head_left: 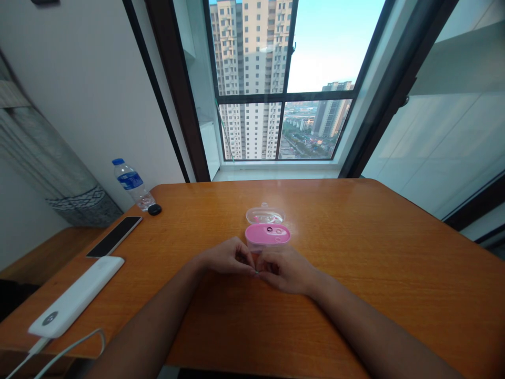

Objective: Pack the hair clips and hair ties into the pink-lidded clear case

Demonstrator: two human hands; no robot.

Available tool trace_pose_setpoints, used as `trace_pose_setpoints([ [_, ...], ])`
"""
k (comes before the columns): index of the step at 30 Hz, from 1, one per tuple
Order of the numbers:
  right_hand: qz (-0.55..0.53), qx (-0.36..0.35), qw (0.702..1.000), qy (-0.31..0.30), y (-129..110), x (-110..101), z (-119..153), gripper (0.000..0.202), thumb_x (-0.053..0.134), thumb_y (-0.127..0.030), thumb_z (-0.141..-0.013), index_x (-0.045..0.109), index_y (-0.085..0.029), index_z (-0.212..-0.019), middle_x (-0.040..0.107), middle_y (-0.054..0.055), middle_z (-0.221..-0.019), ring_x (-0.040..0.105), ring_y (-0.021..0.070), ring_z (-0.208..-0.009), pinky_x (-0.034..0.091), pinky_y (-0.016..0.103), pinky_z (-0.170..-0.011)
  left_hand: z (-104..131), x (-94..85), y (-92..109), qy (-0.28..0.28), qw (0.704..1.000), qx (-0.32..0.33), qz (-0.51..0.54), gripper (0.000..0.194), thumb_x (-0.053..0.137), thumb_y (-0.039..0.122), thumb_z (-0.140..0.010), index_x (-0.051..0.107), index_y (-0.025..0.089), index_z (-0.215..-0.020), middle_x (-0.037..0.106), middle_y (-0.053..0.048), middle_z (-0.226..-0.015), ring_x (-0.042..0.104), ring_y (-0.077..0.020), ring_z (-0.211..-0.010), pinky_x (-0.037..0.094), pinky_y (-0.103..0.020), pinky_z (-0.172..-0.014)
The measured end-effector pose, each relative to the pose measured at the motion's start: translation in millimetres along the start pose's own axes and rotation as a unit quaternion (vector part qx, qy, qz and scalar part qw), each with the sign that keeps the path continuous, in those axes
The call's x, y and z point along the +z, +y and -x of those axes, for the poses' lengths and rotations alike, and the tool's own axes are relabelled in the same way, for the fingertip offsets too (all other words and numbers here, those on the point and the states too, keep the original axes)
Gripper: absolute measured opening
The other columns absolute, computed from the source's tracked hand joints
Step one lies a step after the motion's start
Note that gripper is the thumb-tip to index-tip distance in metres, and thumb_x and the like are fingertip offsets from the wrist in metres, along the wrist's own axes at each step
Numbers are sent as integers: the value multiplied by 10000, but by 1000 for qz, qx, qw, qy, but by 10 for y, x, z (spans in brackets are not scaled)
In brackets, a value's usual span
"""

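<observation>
My left hand [232, 257] and my right hand [286, 268] meet fingertip to fingertip just above the table. Both are closed in a pinch, thumb against forefinger. A tiny pale speck shows where the fingertips come together, too small to name. Directly beyond the hands stands a clear oval container with a pink top [262, 233], on which a small dark ring and faint round shapes show. Behind it lies a clear oval lid or tray [265, 215] with small pink bits in it.
On the left of the wooden table [355, 237] lie a white power bank [79, 295] with a cable [79, 341] and a dark-screened phone [114, 237]. A water bottle [134, 185] and a black round object [154, 209] stand near the left edge. A window [284, 97] is beyond.
</observation>
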State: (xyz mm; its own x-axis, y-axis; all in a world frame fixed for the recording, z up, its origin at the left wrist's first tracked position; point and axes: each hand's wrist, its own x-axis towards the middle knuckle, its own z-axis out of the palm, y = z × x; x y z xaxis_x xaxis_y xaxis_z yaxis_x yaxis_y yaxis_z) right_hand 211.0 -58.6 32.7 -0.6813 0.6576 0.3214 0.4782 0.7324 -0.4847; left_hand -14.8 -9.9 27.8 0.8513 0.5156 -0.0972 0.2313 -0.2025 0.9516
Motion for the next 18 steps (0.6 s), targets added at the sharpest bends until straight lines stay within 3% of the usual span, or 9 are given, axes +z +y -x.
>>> trace_pose_setpoints([
  [9,-15,-20,998,52,-20,13,2,142,660,-264,-852,683,-199,-976,673,-7,-708,558,117,-574,407,234,-559,-4,-30,15,-14,999,5,44,353,724,438,-798,737,94,-877,706,-47,-815,610,-124,-734,452,-214,-689],
  [18,-18,-45,996,74,73,44,-6,192,627,-294,-912,738,-261,-1065,759,43,-972,700,167,-834,530,272,-774,-38,-33,-12,-8,996,-1,93,413,708,487,-802,700,87,-903,718,-81,-823,639,-127,-729,480,-222,-693],
])
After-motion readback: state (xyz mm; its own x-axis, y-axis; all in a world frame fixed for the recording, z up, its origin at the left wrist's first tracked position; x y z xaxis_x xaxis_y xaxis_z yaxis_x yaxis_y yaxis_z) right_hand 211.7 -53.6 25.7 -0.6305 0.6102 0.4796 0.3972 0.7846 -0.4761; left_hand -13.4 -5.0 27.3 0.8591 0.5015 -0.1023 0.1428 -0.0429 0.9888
